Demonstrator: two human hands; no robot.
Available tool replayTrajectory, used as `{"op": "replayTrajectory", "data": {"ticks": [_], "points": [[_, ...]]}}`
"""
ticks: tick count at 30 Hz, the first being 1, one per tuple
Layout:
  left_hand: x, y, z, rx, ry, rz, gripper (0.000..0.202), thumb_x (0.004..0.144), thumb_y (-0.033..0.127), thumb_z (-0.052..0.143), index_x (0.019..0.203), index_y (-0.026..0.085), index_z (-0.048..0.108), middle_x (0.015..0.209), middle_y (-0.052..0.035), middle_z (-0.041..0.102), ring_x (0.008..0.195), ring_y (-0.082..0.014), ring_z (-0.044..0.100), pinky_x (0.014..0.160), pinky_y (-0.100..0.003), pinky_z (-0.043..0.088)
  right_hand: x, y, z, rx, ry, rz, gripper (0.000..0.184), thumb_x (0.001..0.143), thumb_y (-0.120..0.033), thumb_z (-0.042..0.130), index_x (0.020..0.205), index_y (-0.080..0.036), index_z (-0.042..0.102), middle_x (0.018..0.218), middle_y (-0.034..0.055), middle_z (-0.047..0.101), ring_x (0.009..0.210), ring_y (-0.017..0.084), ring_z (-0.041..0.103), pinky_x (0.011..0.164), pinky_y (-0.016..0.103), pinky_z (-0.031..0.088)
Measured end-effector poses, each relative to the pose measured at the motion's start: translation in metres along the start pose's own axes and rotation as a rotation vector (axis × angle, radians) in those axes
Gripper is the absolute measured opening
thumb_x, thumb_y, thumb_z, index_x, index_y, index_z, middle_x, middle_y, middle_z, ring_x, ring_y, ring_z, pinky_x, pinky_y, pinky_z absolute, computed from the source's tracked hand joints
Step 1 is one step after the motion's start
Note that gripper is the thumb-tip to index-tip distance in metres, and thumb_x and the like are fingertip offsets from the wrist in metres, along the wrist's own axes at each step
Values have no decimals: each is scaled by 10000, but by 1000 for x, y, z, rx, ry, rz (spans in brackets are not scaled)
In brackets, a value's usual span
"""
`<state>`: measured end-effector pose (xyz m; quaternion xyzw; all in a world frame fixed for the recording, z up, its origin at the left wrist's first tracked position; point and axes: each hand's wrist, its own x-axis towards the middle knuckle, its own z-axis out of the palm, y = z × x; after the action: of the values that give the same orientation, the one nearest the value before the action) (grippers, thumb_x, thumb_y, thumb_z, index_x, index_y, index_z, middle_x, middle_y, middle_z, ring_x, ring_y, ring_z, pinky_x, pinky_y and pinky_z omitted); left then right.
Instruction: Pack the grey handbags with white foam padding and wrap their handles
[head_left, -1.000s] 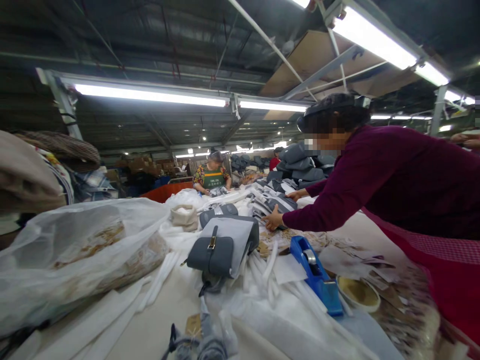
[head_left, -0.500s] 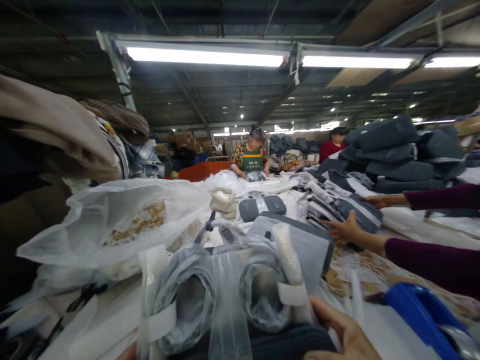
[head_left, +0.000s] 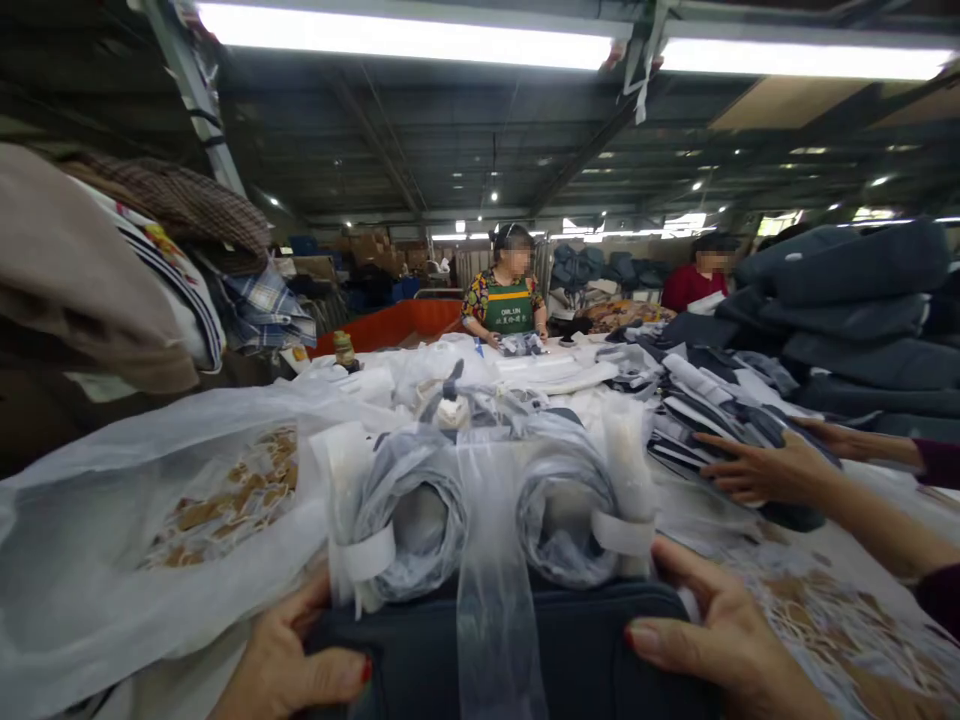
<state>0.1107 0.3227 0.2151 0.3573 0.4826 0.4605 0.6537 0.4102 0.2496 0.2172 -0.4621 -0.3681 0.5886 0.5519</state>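
Note:
A dark grey padded fabric bundle is close in front of me at the bottom. My left hand grips its left end, thumb on the near face. Around its right end my right hand is closed in the same way. On top sit two rolls in clear plastic, a left roll and a right roll, each with a white tab. A clear plastic band runs down the middle, between the rolls. The undersides of both hands are out of sight.
Left lies a translucent bag with brown tags inside. Another person's hands touch a stack of grey and white pieces at right. Dark grey padded items are piled behind. Across the table stands a co-worker in a green apron.
The bundle sits higher in view, and more of it and both my hands show. The view has shifted; the blue object at right is out of frame.

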Motion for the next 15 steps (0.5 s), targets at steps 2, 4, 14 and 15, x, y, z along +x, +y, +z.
{"op": "replayTrajectory", "data": {"ticks": [2,4,14,15], "points": [[18,20,16,31,-34,47,589,302,207,863,873,216,721,759,-35,731,718,-316,688,641,-392,576,21,-23,-7,-57,-3,-87,569,581,-313,823,1119,-244,651,945,36,714,844,241,669,707,303,540],[43,39,35,68,-69,141,540,334,158,845,858,207,722,734,-22,727,687,-273,685,619,-339,575,49,-49,-15,-134,-12,-210,508,583,-286,825,1065,-231,677,931,25,717,829,214,666,696,264,526],[215,38,139,51,-185,638,493,346,88,815,819,170,705,815,26,717,786,-153,630,758,-244,521,211,-96,-100,-298,59,-638,390,524,-183,785,904,-208,701,866,-4,719,850,218,648,798,354,499],[231,29,145,64,-186,598,502,345,95,814,828,168,698,820,26,714,782,-148,627,757,-242,520,222,-87,-109,-296,89,-589,403,531,-204,768,924,-209,685,887,2,719,857,232,654,791,377,509]]}}
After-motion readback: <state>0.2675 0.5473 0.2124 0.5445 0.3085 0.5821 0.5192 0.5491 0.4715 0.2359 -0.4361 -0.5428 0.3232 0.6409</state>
